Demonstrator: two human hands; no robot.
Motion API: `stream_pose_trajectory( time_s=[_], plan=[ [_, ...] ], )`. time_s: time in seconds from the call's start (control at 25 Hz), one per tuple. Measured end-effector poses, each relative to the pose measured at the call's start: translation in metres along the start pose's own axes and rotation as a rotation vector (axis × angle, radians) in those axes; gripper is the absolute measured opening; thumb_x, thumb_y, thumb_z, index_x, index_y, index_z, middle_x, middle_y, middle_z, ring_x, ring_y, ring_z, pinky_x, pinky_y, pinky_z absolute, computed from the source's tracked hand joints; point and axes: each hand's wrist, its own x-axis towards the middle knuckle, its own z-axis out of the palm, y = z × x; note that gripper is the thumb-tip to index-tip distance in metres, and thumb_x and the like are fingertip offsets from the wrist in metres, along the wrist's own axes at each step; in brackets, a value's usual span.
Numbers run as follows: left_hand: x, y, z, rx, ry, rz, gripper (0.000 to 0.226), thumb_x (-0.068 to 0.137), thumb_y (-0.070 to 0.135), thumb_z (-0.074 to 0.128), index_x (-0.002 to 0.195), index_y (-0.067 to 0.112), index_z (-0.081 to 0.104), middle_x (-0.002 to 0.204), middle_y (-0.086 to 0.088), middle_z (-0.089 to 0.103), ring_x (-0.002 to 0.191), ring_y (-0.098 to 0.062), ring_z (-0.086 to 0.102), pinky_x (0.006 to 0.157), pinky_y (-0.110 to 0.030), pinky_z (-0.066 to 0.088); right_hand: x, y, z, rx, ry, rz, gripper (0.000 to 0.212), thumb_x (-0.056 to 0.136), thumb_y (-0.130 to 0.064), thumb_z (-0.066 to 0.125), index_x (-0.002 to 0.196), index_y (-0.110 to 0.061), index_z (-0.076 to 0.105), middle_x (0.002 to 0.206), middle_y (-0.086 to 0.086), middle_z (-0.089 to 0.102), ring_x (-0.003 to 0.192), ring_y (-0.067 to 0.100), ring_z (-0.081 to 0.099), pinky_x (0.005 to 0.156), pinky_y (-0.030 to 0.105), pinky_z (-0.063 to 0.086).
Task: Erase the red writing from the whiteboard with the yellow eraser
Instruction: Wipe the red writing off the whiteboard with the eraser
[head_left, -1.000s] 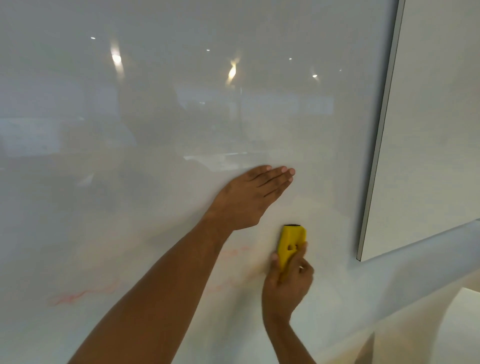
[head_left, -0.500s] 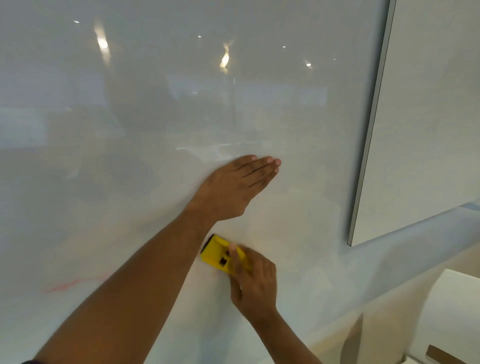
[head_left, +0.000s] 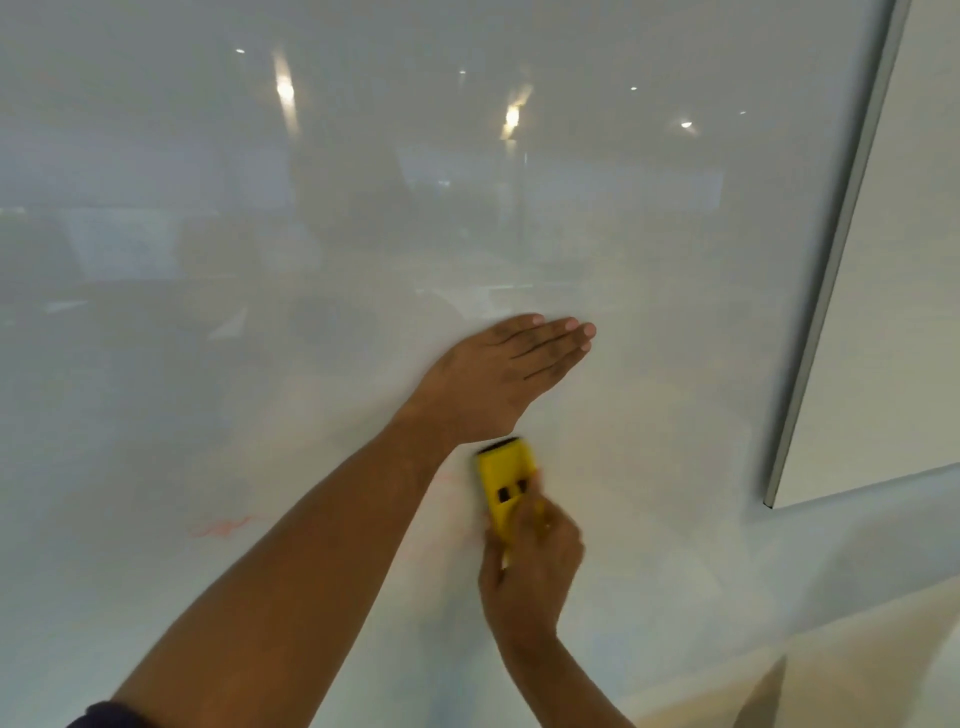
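Note:
A glossy whiteboard fills most of the head view. My left hand lies flat on it, fingers together and pointing right, holding nothing. Just below that hand, my right hand grips the yellow eraser, which stands nearly upright against the board with its dark pad end on top. A faint red scribble shows on the board left of my left forearm. A paler red trace lies just left of the eraser. My right hand is blurred.
The whiteboard's grey metal frame edge runs diagonally down the right side, ending at a lower corner. A plain wall lies beyond it. Ceiling lights reflect in the upper part of the board.
The eraser swept left under my left wrist, then came back right and turned upright. My left hand has stayed flat on the board. The camera view has shifted slightly.

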Motion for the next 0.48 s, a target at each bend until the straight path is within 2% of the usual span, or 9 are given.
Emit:
stream_pose_trajectory(
  time_s=[0.08,0.12,0.2,0.24,0.28,0.36,0.4,0.44,0.48],
  plan=[
    [-0.007,-0.004,-0.004,-0.003,-0.001,0.008,0.069,0.102,0.001,0.008,0.164,0.006,0.036,0.172,-0.009,0.032,0.16,-0.023,0.031,0.132,-0.039,0.015,-0.01,0.008,0.001,-0.086,-0.071,-0.352,0.06,0.091,-0.027,0.057,0.148,-0.015,0.041,0.117,0.017,0.066,0.089,0.036,0.061,0.075,0.039,0.044],
    [-0.012,-0.007,-0.007,-0.012,-0.002,0.006,0.07,0.102,0.001,0.006,0.164,0.006,0.037,0.172,-0.009,0.033,0.16,-0.023,0.032,0.132,-0.039,0.015,-0.003,0.015,0.001,-0.087,-0.051,-0.34,0.062,0.09,-0.026,0.058,0.149,-0.016,0.041,0.12,0.018,0.066,0.092,0.037,0.06,0.076,0.04,0.044],
    [-0.024,-0.013,-0.012,-0.013,-0.008,-0.009,0.068,0.1,-0.001,0.013,0.164,0.007,0.036,0.172,-0.008,0.033,0.16,-0.023,0.031,0.132,-0.039,0.016,0.021,0.008,-0.006,0.041,0.053,0.1,0.064,0.09,-0.032,0.055,0.15,-0.015,0.039,0.118,0.02,0.063,0.097,0.039,0.056,0.078,0.043,0.045],
    [-0.03,-0.015,-0.014,-0.015,-0.007,-0.016,0.068,0.099,-0.001,0.021,0.165,0.007,0.035,0.173,-0.008,0.032,0.16,-0.022,0.03,0.132,-0.039,0.016,0.022,0.002,-0.004,0.083,0.09,0.227,0.065,0.092,-0.035,0.054,0.151,-0.013,0.037,0.116,0.021,0.061,0.097,0.039,0.055,0.079,0.044,0.045],
    [-0.034,-0.018,-0.017,-0.023,0.0,-0.022,0.068,0.098,0.0,0.026,0.165,0.007,0.035,0.173,-0.008,0.032,0.16,-0.022,0.03,0.132,-0.039,0.018,0.013,-0.009,0.001,0.057,0.067,0.148,0.066,0.092,-0.035,0.054,0.152,-0.013,0.036,0.115,0.021,0.061,0.096,0.039,0.054,0.078,0.044,0.045],
    [-0.042,-0.021,-0.021,-0.022,0.011,-0.038,0.067,0.099,0.002,0.032,0.165,0.008,0.034,0.173,-0.007,0.031,0.16,-0.022,0.029,0.132,-0.039,0.022,-0.01,-0.013,0.007,-0.052,-0.02,-0.332,0.068,0.091,-0.029,0.058,0.153,-0.015,0.035,0.116,0.019,0.064,0.091,0.038,0.058,0.075,0.041,0.044],
    [-0.047,-0.023,-0.022,-0.022,0.009,-0.051,0.067,0.099,0.003,0.034,0.166,0.008,0.033,0.174,-0.007,0.03,0.161,-0.022,0.029,0.133,-0.039,0.023,-0.007,-0.005,0.006,-0.08,-0.031,-0.443,0.068,0.089,-0.025,0.06,0.153,-0.017,0.037,0.118,0.018,0.065,0.09,0.037,0.06,0.075,0.04,0.043],
    [-0.053,-0.025,-0.024,-0.027,0.002,-0.068,0.067,0.099,0.003,0.036,0.166,0.008,0.033,0.174,-0.007,0.029,0.161,-0.021,0.028,0.133,-0.04,0.023,0.003,0.001,0.004,-0.094,-0.011,-0.413,0.067,0.088,-0.023,0.062,0.151,-0.018,0.041,0.119,0.017,0.065,0.092,0.036,0.06,0.075,0.04,0.042],
    [-0.059,-0.028,-0.027,-0.029,-0.005,-0.086,0.068,0.099,0.003,0.038,0.166,0.008,0.032,0.174,-0.007,0.029,0.161,-0.022,0.027,0.133,-0.04,0.023,0.017,-0.002,-0.002,-0.046,0.02,-0.212,0.065,0.087,-0.024,0.063,0.149,-0.016,0.044,0.119,0.018,0.065,0.095,0.036,0.058,0.075,0.04,0.041]
  ],
)
